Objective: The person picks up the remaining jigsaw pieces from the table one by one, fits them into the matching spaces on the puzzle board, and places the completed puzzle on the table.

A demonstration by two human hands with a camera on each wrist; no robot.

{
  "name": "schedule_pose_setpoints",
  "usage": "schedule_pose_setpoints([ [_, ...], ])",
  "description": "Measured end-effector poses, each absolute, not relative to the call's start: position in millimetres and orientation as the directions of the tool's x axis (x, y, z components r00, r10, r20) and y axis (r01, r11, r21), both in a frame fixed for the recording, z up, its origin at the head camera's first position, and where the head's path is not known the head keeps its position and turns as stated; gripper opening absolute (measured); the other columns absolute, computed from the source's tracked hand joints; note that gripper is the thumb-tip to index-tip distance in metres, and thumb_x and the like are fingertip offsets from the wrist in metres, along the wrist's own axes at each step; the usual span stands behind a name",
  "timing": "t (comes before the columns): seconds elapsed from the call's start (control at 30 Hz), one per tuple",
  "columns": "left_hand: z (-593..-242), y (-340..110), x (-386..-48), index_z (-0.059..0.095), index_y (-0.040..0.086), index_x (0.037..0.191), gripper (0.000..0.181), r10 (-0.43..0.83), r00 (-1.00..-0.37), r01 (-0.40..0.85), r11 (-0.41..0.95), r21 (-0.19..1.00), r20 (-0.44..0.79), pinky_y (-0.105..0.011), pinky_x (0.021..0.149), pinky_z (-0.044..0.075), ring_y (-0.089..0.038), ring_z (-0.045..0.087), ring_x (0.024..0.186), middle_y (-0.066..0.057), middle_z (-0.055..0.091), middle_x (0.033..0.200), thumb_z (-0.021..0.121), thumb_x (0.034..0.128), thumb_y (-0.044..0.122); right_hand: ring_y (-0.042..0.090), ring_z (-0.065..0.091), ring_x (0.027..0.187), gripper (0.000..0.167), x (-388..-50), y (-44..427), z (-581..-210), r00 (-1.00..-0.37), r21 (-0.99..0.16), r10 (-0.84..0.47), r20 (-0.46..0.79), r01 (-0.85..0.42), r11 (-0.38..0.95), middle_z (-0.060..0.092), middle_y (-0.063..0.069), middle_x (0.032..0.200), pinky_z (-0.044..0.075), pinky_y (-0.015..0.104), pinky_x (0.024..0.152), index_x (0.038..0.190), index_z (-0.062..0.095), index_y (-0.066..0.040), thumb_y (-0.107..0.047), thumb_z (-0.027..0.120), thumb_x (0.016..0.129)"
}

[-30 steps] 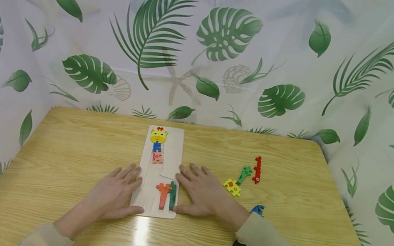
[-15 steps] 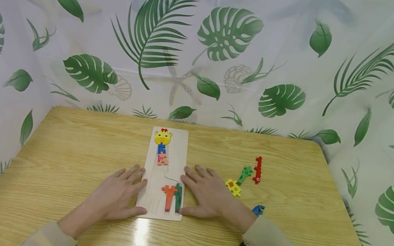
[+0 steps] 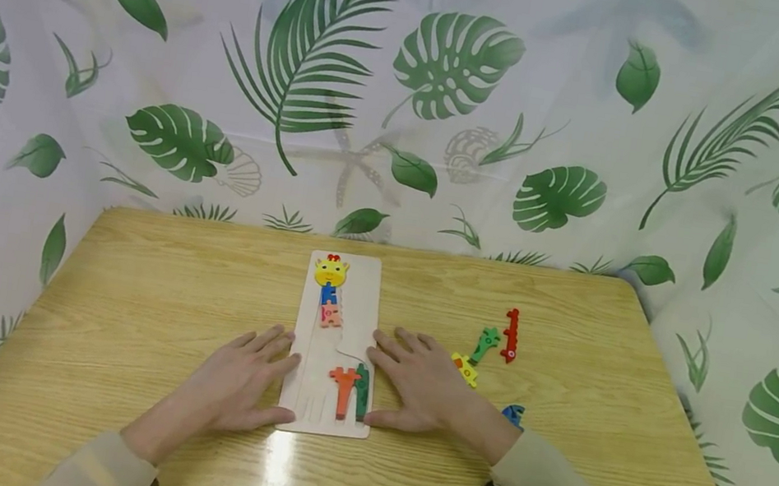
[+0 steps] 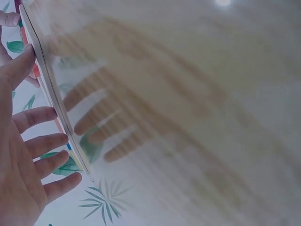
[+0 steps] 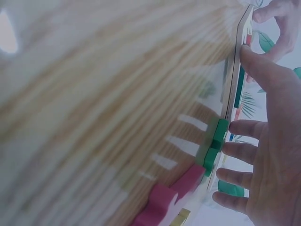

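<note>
A pale wooden puzzle board (image 3: 361, 305) lies on the table between both hands. In its recess sit a yellow giraffe head (image 3: 330, 272), a blue neck piece (image 3: 329, 294) and a pink piece (image 3: 331, 315). Lower down are an orange leg piece (image 3: 343, 393) and a dark green one (image 3: 360, 395). My left hand (image 3: 243, 380) touches the board's left edge, fingers spread, thumb at the bottom corner. Against the right edge rests my right hand (image 3: 423, 385), also with extended fingers. Both wrist views show fingertips along the board's edge (image 4: 47, 80), gripping nothing.
Loose puzzle pieces lie right of the board: a green one (image 3: 485, 344), a yellow one (image 3: 465, 370) partly hidden by the right hand, a red one (image 3: 511, 336), and a blue one (image 3: 513, 414) by the right forearm. A leaf-patterned cloth (image 3: 455, 202) hangs behind the table (image 3: 153, 276).
The board has slid a little to the right, its pieces staying in it. Both hands have moved right along with it. The loose pieces have stayed put.
</note>
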State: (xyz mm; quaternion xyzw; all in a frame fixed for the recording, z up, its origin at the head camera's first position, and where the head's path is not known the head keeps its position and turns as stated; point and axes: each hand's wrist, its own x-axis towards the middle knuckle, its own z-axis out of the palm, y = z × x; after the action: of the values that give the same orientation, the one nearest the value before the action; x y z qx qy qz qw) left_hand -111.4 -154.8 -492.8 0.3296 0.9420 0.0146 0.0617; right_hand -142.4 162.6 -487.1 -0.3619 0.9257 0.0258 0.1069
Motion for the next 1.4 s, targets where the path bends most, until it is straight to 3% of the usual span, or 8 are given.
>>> schedule_pose_setpoints([
  [0.43, -492.9, -153.0, -116.6, 0.059, 0.013, 0.150, 0.078, 0.662, -0.742, 0.657, 0.749, 0.082, -0.102, -0.059, 0.127, 0.038, -0.039, 0.042, 0.156, -0.017, 0.050, 0.163, 0.058, 0.0970, 0.070, 0.040, 0.037, 0.158, 0.093, -145.2, 175.5, -485.8, -0.691, -0.074, -0.693, -0.206, -0.695, 0.715, 0.036, 0.007, 0.173, 0.037, 0.059, 0.127, 0.162, 0.043, -0.021, -0.082, 0.052, 0.092],
  [1.0, -491.4, -142.0, -119.7, 0.058, 0.009, 0.150, 0.081, 0.684, -0.722, 0.680, 0.729, 0.074, -0.108, -0.057, 0.127, 0.039, -0.038, 0.046, 0.154, -0.019, 0.050, 0.162, 0.060, 0.0957, 0.069, 0.038, 0.037, 0.159, 0.092, -146.5, 184.6, -485.2, -0.708, -0.083, -0.670, -0.222, -0.671, 0.737, 0.035, 0.005, 0.174, 0.038, 0.060, 0.126, 0.161, 0.045, -0.024, -0.082, 0.054, 0.090],
  [1.4, -495.4, -141.5, -119.7, 0.056, 0.009, 0.151, 0.083, 0.686, -0.722, 0.683, 0.727, 0.064, -0.091, -0.057, 0.127, 0.039, -0.038, 0.048, 0.151, -0.018, 0.050, 0.162, 0.059, 0.0948, 0.070, 0.037, 0.037, 0.158, 0.090, -148.0, 203.5, -485.7, -0.735, -0.238, -0.655, -0.179, -0.613, 0.753, 0.040, 0.005, 0.171, 0.035, 0.061, 0.127, 0.161, 0.045, -0.023, -0.076, 0.061, 0.091],
])
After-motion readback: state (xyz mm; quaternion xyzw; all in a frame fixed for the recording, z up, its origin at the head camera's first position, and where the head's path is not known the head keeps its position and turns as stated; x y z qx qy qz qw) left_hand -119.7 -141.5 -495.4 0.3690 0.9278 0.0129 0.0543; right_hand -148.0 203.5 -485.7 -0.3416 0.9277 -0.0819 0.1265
